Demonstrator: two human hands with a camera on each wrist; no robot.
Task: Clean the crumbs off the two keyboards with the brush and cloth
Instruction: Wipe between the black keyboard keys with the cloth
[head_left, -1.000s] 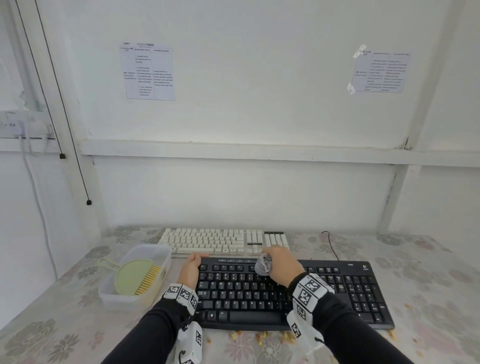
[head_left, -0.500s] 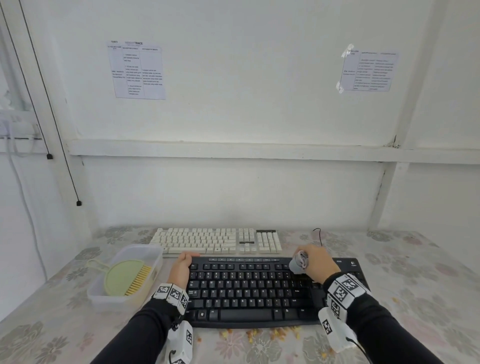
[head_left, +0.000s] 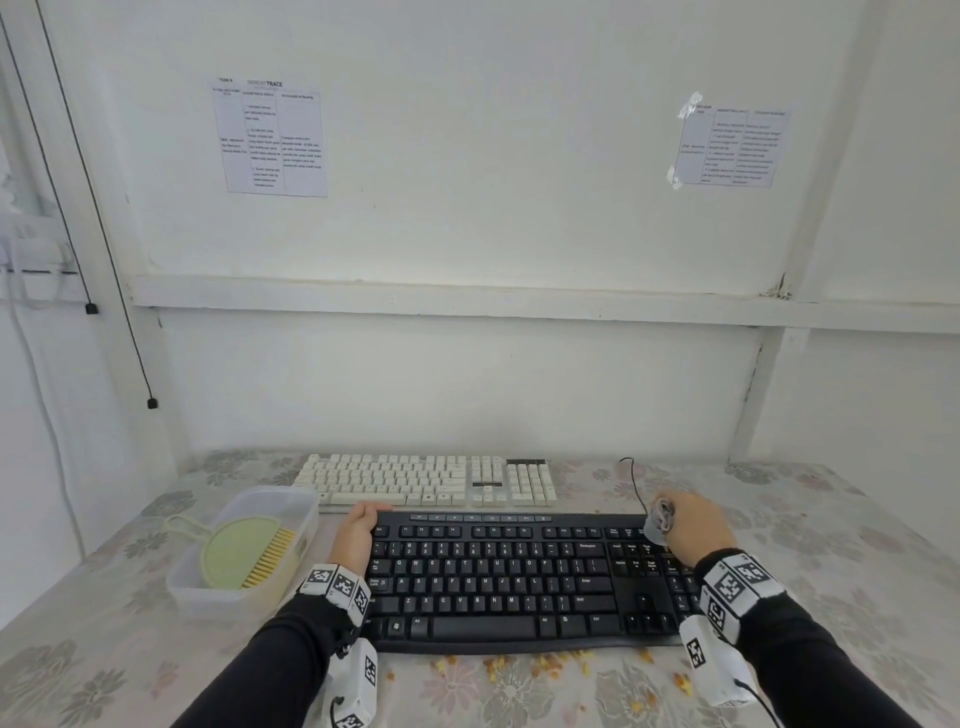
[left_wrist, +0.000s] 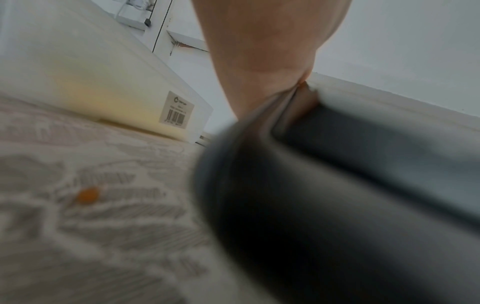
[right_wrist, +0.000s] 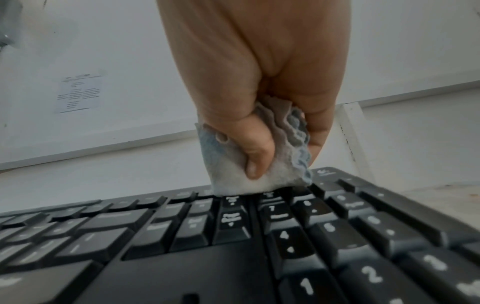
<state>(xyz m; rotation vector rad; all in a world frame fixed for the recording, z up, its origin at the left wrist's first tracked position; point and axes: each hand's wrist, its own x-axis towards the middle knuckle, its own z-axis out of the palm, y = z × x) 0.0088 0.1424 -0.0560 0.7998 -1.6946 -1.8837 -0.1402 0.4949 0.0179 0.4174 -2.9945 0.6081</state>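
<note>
A black keyboard (head_left: 509, 577) lies on the table in front of me, with a white keyboard (head_left: 415, 480) behind it. My right hand (head_left: 688, 527) grips a bunched grey cloth (head_left: 658, 522) and presses it on the keys at the top of the number-pad end (right_wrist: 262, 181). My left hand (head_left: 358, 532) holds the black keyboard's far left corner, fingers curled over its edge. The green brush (head_left: 249, 553) with yellow bristles lies in a plastic tub. Yellow crumbs (head_left: 540, 665) lie on the tablecloth along the keyboard's front edge.
The clear plastic tub (head_left: 208, 587) stands left of the black keyboard. A black cable (head_left: 635, 480) runs behind the keyboards on the right. The white wall rises just behind the table. One orange crumb (left_wrist: 87, 195) lies near my left wrist.
My right hand has slid the cloth rightward along the black keyboard's top rows, from the middle to the number-pad end. My left hand has stayed on the left corner.
</note>
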